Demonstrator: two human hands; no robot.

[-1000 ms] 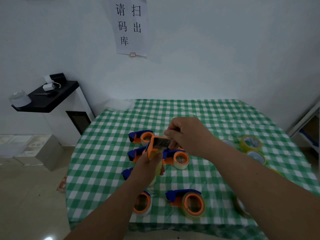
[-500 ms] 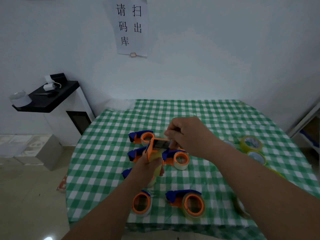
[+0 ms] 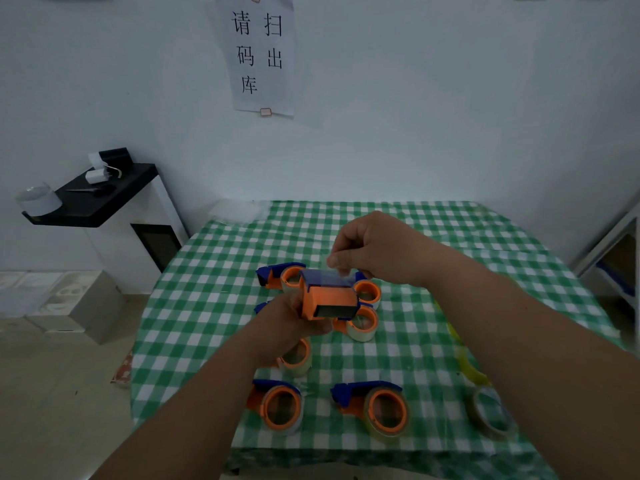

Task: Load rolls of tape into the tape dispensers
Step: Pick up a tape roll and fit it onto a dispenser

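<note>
My left hand (image 3: 294,323) grips an orange and blue tape dispenser (image 3: 329,299) above the middle of the table, its front end facing me. My right hand (image 3: 374,251) hovers just above it and pinches the clear tape end (image 3: 341,271) over the blue top. Several loaded dispensers lie on the green checked cloth: one at the back left (image 3: 282,277), two behind the held one (image 3: 367,292), one under my left wrist (image 3: 296,356), and two near the front edge (image 3: 277,405) (image 3: 377,407). A loose tape roll (image 3: 491,414) lies front right, partly hidden by my right forearm.
The table (image 3: 207,271) stands against a white wall with a paper sign (image 3: 259,53). A black shelf (image 3: 93,199) with small items juts out at the left, grey boxes (image 3: 76,303) on the floor below. A yellowish tape strip (image 3: 460,355) shows beside my right forearm.
The dispenser has tilted so its orange front faces me. My right hand has lifted a little, drawing the tape end up over the blue top.
</note>
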